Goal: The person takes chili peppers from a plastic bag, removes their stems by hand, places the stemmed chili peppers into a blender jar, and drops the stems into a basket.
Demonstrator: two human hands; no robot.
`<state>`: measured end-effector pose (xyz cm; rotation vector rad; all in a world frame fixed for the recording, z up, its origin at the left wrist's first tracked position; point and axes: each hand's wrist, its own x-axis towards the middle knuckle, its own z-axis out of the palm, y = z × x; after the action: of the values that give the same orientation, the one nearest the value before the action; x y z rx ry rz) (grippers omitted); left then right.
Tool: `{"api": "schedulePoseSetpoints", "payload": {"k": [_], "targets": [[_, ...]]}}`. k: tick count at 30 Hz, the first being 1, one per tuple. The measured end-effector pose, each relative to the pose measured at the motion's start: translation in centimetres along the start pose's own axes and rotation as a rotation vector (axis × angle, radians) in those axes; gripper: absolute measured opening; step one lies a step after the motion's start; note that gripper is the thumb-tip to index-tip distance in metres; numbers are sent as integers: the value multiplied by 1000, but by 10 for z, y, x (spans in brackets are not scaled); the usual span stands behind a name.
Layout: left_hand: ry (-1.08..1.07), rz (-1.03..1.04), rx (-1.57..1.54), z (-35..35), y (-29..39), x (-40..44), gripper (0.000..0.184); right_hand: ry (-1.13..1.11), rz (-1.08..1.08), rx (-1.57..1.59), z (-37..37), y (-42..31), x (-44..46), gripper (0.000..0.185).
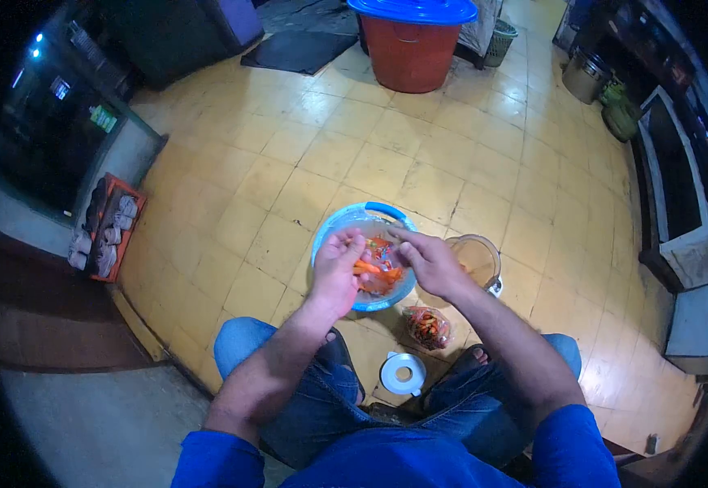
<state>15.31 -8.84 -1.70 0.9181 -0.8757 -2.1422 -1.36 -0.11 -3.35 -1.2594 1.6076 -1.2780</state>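
Note:
My left hand (339, 267) is closed over the near left side of a blue basin (319, 237). An orange-red chili pepper (365, 267) sticks out from its fingers. Opposite it, my right hand (434, 262) hovers at the basin's right side, fingers stretched out and thumb apart, with nothing visible in it. Below the hands, several red and orange chilies (382, 282) lie in the basin, which seems to hold water. A clear plastic bag (429, 328) packed with red, orange and green chilies rests on the floor nearby.
To the right of the basin stands a clear round container (496, 259); a white ring-shaped lid (403, 374) lies between my feet. Farther off are a red tub (415, 57) with a blue lid, an orange shoe rack (126, 236) and a metal pot (586, 76). Yellow tiles cover the floor.

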Motion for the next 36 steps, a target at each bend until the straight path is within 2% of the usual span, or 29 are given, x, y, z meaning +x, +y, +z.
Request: {"api": "schedulePoseSetpoints", "payload": {"k": [1,2,3,5,7,14,16,17,19,20,22,25,26,30,32,34,36], "targets": [[-2,-5,6,1,-1,0,22,67,-155,-50,4,4,2,20],[-4,-1,48,3,-2,-1,23,74,-149,-46,6,0,3,20],[-8,4,86,6,-5,-1,25,161,-294,-161,4,-9,3,21],[-48,-52,109,13,-14,-4,26,250,-437,-287,-7,-25,-1,22],[-84,-110,129,19,-25,-4,27,-31,0,-104,-20,-35,-10,20],[-155,-242,-61,34,-29,-2,38,202,-22,-393,-93,-30,-32,16],[-142,-248,-43,35,-33,-2,41,229,-176,-609,-101,-32,-38,17],[-146,-266,-86,35,-35,-3,43,228,-175,-606,-97,-35,-40,17],[-147,-290,-123,34,-40,-5,45,-60,-116,-440,-76,-43,-46,23],[-177,-311,-195,35,-43,-6,48,-59,-113,-437,-65,-47,-48,23],[-207,-333,-266,38,-45,-9,50,-157,-252,-509,-45,-54,-52,30],[-231,-349,-261,43,-41,-14,56,-202,-125,-521,-31,-52,-53,34],[-243,-349,-279,41,-41,-14,57,-180,-192,-547,-29,-46,-52,35],[-267,-336,-332,39,-38,-16,58,-157,-237,-551,-26,-41,-51,30],[-297,-339,-368,38,-38,-16,59,-106,-108,-412,-28,-43,-49,24],[-326,-337,-401,38,-36,-16,59,-49,-112,-347,-27,-29,-46,22],[-278,-354,-295,40,-35,-19,57,29,-93,-243,-27,-26,-44,18]]}}
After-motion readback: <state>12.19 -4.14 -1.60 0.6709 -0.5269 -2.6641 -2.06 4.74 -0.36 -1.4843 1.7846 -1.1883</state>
